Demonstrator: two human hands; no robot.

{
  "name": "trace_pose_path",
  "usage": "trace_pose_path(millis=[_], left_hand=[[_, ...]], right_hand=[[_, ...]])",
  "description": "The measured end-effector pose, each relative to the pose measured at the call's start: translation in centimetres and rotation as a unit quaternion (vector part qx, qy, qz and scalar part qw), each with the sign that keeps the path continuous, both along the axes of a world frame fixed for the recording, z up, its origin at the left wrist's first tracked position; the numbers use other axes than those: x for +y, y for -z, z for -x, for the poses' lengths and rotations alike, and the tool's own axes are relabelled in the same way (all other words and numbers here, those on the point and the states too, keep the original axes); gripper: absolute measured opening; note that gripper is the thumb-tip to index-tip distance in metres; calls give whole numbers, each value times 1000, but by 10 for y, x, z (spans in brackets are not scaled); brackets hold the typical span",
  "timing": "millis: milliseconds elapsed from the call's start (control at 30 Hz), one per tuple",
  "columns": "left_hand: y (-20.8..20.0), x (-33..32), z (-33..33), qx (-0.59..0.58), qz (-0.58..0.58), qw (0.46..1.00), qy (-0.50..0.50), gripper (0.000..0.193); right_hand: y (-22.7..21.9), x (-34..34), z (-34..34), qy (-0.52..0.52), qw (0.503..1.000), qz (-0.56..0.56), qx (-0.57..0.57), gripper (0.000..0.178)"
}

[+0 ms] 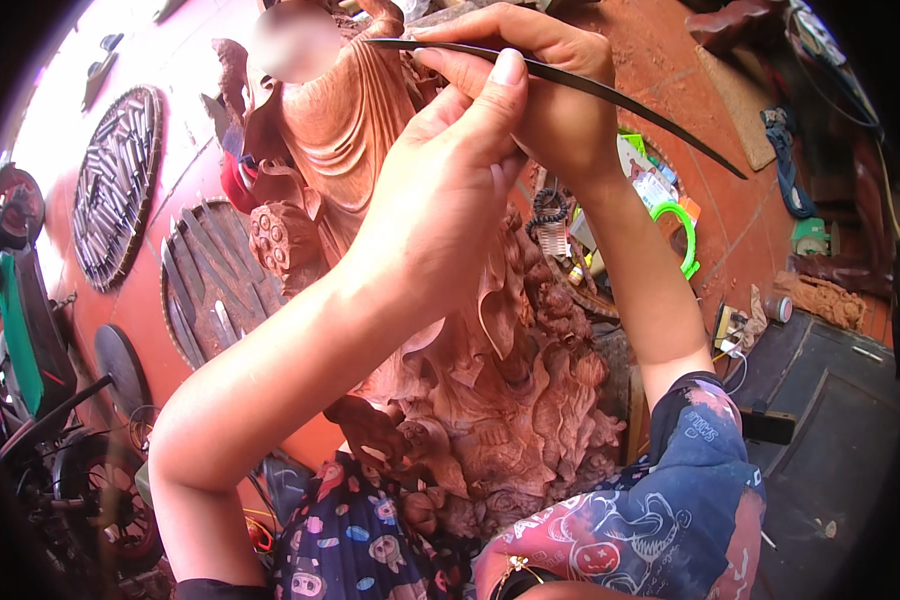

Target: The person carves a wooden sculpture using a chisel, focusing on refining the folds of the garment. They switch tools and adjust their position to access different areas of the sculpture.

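A long, thin, dark file slants across the top, its narrow tip by the upper body of a carved reddish-brown wooden statue. My right hand is closed on the file, index finger above it and thumb below, near the tip. My left hand crosses in front of the statue and meets the right one. Its thumb presses against the file; its other fingers are mostly hidden behind the palm. The file's far end sticks out past my right wrist. Folded drapery and dense carved shapes cover the statue down to my lap.
At left, one round woven tray holds many chisels; another tray holds long flat files. Right of the statue sits a basket with a green ring. A phone lies on a dark board. A motorbike stands lower left.
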State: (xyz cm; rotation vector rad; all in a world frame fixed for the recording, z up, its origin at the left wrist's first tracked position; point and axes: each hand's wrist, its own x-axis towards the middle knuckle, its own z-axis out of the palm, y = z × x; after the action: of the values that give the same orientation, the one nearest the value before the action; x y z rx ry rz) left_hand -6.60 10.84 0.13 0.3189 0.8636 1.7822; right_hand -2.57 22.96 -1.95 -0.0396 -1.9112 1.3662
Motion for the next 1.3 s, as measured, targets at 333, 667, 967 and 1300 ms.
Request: trace_pose_path(millis=[333, 667, 967, 1300], left_hand=[[3, -4, 1, -30, -12, 999, 7, 34], [-1, -13, -7, -55, 77, 995, 21, 28], [1, -7, -1, -29, 22, 999, 10, 32], [1, -9, 2, -42, 17, 998, 40, 26]], right_hand=[[-1, 2, 5, 35, 993, -107, 34, 13], [-4, -6, -16, 65, 983, -144, -97, 16], [7, -1, -2, 52, 993, -97, 30, 11], [5, -5, -9, 41, 998, -51, -15, 9]])
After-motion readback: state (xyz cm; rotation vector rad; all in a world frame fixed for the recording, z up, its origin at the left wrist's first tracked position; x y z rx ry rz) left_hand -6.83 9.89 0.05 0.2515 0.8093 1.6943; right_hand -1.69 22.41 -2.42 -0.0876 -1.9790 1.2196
